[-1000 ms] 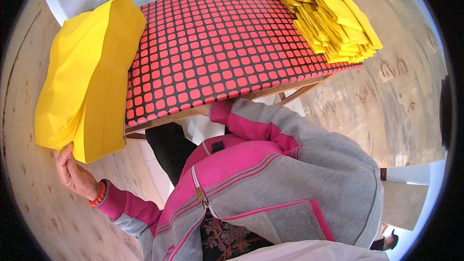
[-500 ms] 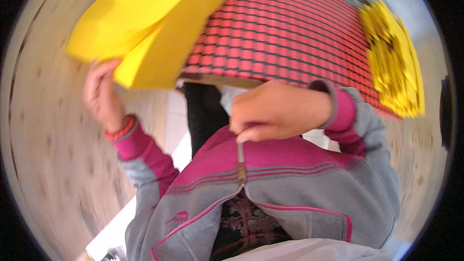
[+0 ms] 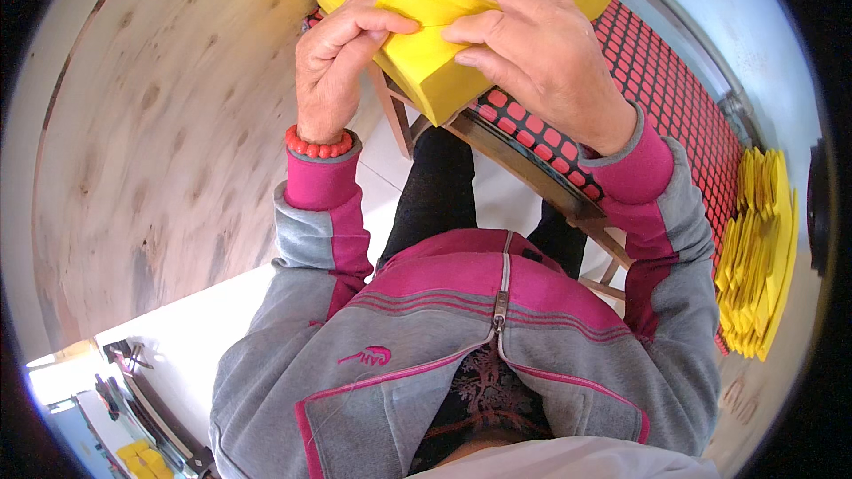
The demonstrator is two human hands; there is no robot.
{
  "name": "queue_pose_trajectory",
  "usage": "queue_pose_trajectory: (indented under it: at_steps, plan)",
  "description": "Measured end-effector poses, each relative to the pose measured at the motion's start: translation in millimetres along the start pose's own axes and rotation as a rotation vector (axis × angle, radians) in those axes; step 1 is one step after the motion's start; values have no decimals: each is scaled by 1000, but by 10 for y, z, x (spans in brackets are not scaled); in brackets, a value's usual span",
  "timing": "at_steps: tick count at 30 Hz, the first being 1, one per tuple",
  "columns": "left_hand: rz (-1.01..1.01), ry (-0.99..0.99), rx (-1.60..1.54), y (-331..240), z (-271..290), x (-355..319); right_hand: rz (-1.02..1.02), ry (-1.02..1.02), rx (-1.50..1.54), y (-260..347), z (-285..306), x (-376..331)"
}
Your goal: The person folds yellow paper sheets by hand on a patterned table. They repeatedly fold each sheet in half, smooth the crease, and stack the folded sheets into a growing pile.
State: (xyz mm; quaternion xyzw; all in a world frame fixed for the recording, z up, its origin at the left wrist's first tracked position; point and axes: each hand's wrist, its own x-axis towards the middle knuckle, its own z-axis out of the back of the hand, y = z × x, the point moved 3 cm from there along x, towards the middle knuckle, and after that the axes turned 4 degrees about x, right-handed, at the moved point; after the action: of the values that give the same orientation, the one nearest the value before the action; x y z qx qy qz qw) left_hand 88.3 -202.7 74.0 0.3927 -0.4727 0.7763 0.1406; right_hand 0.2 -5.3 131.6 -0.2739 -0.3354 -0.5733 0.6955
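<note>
A yellow bag [image 3: 435,71] with a boxy lower corner lies over the near end of a red and black gridded surface. I cannot tell if it is cloth or paper. My left hand [image 3: 337,66] pinches a fold on its left part between thumb and bent fingers. On the right, my right hand [image 3: 541,58] has its fingers spread apart, with the tips touching the bag beside the same fold. The bag's far side runs out of view at the top.
The gridded surface [image 3: 674,75] tops a wooden-framed table [image 3: 524,164] in front of my knees. A stack of folded yellow bags [image 3: 754,257] sits at its right end. A pale wooden board [image 3: 160,142] stands at left. More yellow pieces [image 3: 142,459] lie at lower left.
My right hand has left the front of my jacket and come up onto the bag. My left hand and the bag have shifted right in the view, which has also turned.
</note>
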Motion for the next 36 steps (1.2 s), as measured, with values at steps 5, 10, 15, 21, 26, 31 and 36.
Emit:
queue_pose_trajectory:
  at_steps: [5,10,15,21,26,31,36]
  plan:
    - [25,6,25,-11,-2,2,6,-48,-20,-15,-55,-25]
    - [20,35,-25,-49,11,28,-34,-102,29,-16,-98,-37]
    - [18,54,-34,-53,21,23,-89,60,43,-19,-57,-84]
    - [20,72,-9,-34,40,16,-83,76,45,-36,-70,-93]
    - [23,63,-57,-28,40,14,-156,-24,147,-53,-131,-98]
    - [-19,69,-37,-24,39,19,-203,-36,259,-56,-128,-97]
    - [-42,69,-53,-4,53,12,-222,-27,273,-65,-127,-92]
